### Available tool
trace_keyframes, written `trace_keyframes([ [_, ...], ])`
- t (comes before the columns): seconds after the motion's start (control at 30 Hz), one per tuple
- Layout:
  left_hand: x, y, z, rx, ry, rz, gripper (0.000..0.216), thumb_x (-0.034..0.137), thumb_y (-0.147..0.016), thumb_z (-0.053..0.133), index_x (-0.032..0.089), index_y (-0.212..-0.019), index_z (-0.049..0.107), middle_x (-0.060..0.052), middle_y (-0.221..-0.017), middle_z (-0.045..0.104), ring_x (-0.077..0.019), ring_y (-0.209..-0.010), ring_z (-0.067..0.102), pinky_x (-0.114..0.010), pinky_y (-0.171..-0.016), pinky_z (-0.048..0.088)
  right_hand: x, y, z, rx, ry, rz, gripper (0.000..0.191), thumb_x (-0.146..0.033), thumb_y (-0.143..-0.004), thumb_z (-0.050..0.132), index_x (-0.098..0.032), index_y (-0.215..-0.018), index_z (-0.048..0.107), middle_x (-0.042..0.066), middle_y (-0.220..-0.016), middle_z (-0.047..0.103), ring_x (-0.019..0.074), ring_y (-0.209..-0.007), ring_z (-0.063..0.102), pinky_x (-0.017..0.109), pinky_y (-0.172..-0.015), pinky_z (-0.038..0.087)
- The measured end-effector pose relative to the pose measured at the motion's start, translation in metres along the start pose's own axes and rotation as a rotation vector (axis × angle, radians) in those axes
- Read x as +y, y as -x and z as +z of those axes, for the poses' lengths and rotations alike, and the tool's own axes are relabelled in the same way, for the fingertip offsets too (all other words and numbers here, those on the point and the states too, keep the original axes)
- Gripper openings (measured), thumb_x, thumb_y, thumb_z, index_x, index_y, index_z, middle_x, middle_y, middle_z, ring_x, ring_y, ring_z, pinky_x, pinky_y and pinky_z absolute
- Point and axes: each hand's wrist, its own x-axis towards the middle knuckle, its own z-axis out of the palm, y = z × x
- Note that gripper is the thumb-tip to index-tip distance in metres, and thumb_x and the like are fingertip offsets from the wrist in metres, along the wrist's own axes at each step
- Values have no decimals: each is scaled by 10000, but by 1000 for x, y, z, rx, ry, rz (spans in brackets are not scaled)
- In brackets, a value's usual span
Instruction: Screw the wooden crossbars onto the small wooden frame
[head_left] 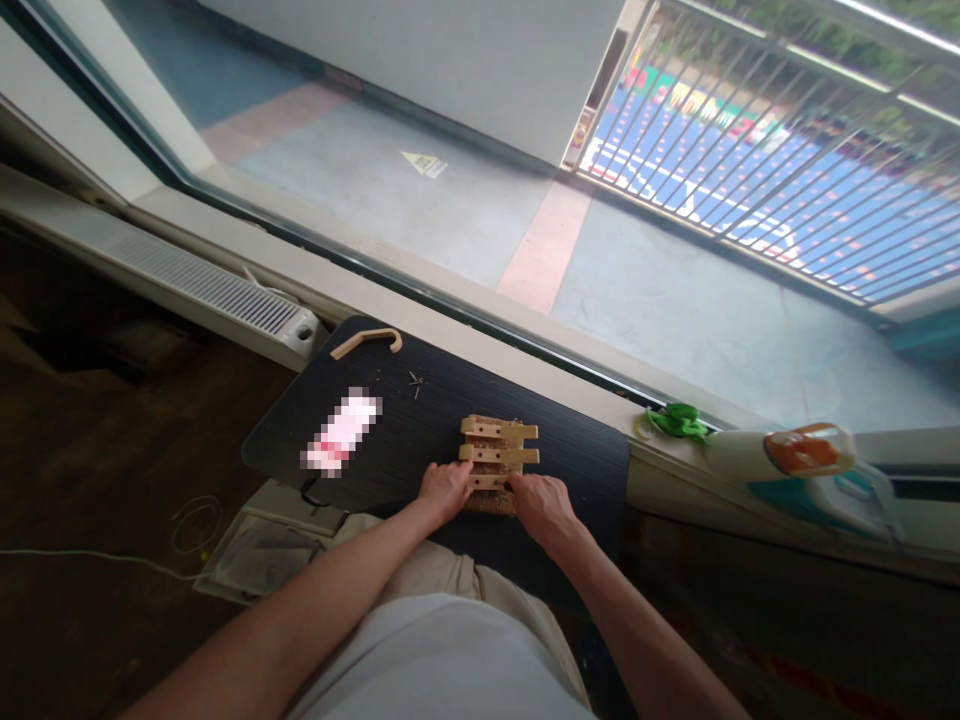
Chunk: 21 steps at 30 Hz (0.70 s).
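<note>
On the dark table, a rough, cork-like brown block carries three pale wooden pieces with small dark holes, lying across it in parallel. Fingers of my left hand are closed at the left end of the nearest wooden piece. At that piece's other end, my right hand is closed, its fingertips partly hidden. Just beyond lie the middle wooden piece and the far wooden piece, both reaching past the block's right edge.
The black table stands against a window sill. A curved wooden hook, several small screws or nails and a pixelated pink-white object lie on it. A radiator is left; a green cloth and white-orange bottle are right.
</note>
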Motion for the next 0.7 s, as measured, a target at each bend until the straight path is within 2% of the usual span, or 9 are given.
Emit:
trace_keyframes([
  [0.23,1,0,-2,-15,-5,-19,229,305,-800,445,225,-1010,489,-48,-994,628,-196,-930,574,-335,-823,362,2,1,6,-22,-51,105,254,-333,-835,389,-173,-887,581,87,-887,664,193,-842,613,274,-696,415],
  [0.4,1,0,-2,-12,0,-20,226,303,-796,452,231,-1007,486,-48,-998,627,-198,-930,574,-339,-834,359,3,5,-2,0,-23,47,219,-227,-829,388,-215,-965,558,57,-883,662,172,-837,609,259,-678,401],
  [0.53,2,1,-2,-14,12,-22,234,296,-799,445,225,-1018,483,-53,-994,624,-199,-933,571,-341,-844,351,1,3,-2,28,-7,-36,215,-184,-822,377,-227,-886,578,38,-871,662,170,-822,611,254,-654,398],
  [0.7,0,0,1,-3,17,-8,227,286,-807,426,217,-1017,479,-63,-986,625,-206,-926,576,-355,-838,346,-6,-2,1,28,-37,61,207,-273,-849,366,-198,-880,557,55,-852,668,166,-809,618,252,-660,408],
])
